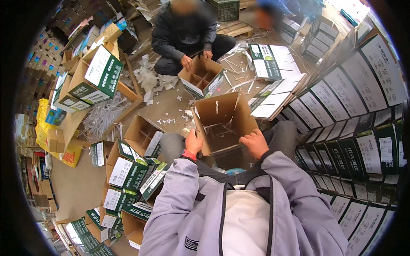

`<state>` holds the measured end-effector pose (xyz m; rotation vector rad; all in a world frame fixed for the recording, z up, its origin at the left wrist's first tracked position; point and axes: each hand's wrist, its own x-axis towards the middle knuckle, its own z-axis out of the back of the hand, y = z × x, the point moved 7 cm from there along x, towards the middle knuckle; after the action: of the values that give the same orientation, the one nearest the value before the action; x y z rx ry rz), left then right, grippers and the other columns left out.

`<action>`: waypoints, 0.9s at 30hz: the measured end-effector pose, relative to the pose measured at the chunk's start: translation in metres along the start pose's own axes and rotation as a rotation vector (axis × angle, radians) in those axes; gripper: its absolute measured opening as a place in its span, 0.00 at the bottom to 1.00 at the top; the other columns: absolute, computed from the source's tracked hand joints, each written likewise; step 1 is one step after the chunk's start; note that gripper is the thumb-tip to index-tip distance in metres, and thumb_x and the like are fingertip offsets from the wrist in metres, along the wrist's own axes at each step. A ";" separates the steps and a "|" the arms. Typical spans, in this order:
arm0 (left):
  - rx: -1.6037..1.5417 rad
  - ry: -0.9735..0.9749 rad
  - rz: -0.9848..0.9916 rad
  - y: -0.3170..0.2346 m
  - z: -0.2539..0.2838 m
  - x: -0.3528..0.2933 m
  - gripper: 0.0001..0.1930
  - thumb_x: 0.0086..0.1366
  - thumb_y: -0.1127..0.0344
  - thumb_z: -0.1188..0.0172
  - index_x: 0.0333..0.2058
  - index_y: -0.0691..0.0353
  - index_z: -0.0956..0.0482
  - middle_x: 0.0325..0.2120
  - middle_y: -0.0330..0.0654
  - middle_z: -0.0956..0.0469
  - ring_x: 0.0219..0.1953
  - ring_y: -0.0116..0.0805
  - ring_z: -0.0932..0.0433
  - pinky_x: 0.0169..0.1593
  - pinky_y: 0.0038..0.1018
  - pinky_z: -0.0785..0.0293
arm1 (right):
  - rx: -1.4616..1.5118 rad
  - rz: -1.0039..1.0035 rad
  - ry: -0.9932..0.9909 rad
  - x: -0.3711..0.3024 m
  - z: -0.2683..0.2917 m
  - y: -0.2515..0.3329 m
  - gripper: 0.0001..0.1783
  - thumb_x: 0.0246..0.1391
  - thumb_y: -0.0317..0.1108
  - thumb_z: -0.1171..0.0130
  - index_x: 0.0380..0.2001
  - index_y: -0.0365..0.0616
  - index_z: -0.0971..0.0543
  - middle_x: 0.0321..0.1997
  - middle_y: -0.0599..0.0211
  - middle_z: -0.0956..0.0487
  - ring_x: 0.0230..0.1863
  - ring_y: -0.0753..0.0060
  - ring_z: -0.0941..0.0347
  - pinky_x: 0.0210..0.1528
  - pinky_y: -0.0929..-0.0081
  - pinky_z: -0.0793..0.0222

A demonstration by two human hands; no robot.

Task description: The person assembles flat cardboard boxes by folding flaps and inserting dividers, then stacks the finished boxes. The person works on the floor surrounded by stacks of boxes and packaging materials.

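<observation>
Between my knees stands a cardboard box (245, 120) with its top open and its brown inside facing up. A few pale strips or flaps show at its bottom. My left hand (194, 142), with a red band at the wrist, is closed at the box's near left edge. On the near right side, my right hand (255, 144) has its fingers bent over the rim. The box's outer faces are mostly hidden from me.
Across from me a crouching person handles a divided carton (200, 77). Flattened cartons (273, 62) lie beyond my right knee. Stacked green-and-white cartons (341, 96) wall in the right side. Open boxes (126, 173) crowd my left, and plastic straps (104, 117) tangle by a wooden frame.
</observation>
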<state>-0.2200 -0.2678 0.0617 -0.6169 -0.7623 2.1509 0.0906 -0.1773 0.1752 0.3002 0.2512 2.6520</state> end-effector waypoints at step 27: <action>-0.533 -0.041 0.140 -0.011 -0.029 -0.010 0.19 0.58 0.76 0.37 0.50 0.63 0.22 0.39 0.35 0.24 0.39 0.28 0.27 0.46 0.28 0.28 | 1.020 -0.953 -0.031 -0.026 -0.132 -0.164 0.19 0.48 0.27 0.36 0.47 0.38 0.19 0.43 0.63 0.16 0.45 0.69 0.22 0.52 0.70 0.27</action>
<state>-0.1901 -0.2604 0.0502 -0.9208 -1.3698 2.0903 0.1491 -0.0612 0.0072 0.3897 1.3426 1.4056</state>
